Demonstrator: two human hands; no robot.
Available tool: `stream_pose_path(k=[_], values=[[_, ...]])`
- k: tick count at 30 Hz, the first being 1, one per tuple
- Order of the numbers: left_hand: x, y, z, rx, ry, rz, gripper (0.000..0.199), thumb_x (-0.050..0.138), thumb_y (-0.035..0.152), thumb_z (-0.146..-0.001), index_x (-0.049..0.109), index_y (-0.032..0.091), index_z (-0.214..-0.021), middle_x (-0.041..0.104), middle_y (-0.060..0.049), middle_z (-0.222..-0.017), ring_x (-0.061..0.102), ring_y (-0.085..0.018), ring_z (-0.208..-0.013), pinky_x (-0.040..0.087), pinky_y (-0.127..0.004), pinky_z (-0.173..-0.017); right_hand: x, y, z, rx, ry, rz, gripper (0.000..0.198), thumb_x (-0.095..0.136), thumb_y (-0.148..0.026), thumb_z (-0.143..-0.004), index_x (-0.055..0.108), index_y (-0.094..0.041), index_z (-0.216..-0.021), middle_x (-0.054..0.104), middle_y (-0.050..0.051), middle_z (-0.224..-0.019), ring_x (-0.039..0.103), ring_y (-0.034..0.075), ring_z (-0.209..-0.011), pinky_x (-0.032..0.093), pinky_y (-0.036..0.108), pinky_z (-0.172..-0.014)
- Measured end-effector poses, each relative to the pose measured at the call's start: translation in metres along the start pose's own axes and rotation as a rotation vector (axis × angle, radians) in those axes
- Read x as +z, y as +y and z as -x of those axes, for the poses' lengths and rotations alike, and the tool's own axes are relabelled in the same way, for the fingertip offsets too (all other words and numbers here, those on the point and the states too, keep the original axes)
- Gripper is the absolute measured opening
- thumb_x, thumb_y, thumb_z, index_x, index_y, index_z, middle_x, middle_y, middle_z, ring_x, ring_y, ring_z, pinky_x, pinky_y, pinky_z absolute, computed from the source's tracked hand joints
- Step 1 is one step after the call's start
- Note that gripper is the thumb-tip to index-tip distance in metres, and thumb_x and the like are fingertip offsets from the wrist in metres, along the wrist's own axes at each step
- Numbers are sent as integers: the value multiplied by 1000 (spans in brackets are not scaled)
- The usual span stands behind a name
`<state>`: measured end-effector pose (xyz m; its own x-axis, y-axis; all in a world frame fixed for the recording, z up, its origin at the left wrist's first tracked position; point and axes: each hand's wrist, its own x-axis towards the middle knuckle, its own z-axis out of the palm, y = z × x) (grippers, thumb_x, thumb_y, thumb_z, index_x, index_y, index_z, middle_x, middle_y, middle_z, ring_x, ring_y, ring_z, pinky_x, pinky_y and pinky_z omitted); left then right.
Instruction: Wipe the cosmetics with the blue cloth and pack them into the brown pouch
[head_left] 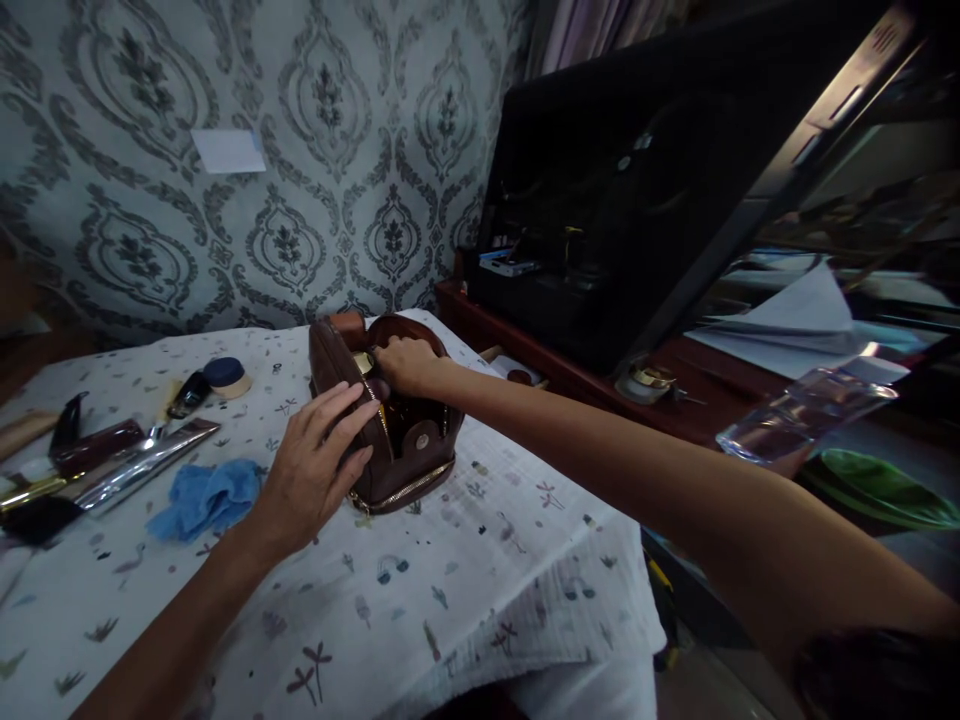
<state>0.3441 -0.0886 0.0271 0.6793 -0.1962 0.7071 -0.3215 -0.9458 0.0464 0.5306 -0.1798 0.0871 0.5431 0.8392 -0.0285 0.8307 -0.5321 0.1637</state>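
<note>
A brown zip-up handbag stands unzipped on the patterned white cloth, its mouth facing up. My left hand lies against the bag's left side, fingers stretched out and touching it near the zip. Inside the opening is my right hand, its fingers curled down; whatever they hold is hidden. Just left of those fingers, a small gold-coloured item shows within the bag. A snap button sits on the bag's inner flap.
To the left lie a crumpled blue cloth, a silver tube, a jar with a dark blue lid and several cosmetics. A large black screen, papers and a clear plastic case are at the right. Patterned wallpaper rises behind.
</note>
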Motion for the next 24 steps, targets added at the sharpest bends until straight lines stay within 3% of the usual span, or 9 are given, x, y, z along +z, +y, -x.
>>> stream_pose_path(k=[4, 12, 19, 24], values=[[-1, 0, 0, -1, -4, 4, 48, 49, 20, -100, 39, 26, -146, 49, -13, -147, 41, -30, -142, 40, -47, -114, 8, 1, -10, -14, -10, 64, 42, 51, -14, -94, 60, -12, -135, 54, 26, -138, 54, 36, -129, 50, 47, -97], [0, -1, 1, 1, -7, 12, 50, 50, 20, -100, 39, 26, -148, 48, -12, -148, 40, -29, -143, 40, -46, -115, 16, 6, -14, -18, -36, 124, 39, 53, -15, -92, 63, -8, -129, 54, 26, -137, 55, 35, -126, 51, 45, -98], [0, 0, 1, 3, 5, 1, 50, 49, 20, -100, 38, 27, -148, 49, -12, -147, 42, -29, -141, 41, -47, -114, 14, 4, -13, -46, 46, 149, 36, 48, -14, -94, 65, -7, -125, 51, 25, -139, 49, 33, -127, 50, 42, -97], [1, 0, 0, 13, 12, -3, 49, 49, 19, -100, 39, 25, -147, 49, -13, -147, 41, -29, -142, 40, -48, -114, 11, 2, -19, -88, 87, 138, 35, 47, -16, -95, 68, -8, -122, 51, 22, -140, 45, 32, -131, 43, 42, -106]])
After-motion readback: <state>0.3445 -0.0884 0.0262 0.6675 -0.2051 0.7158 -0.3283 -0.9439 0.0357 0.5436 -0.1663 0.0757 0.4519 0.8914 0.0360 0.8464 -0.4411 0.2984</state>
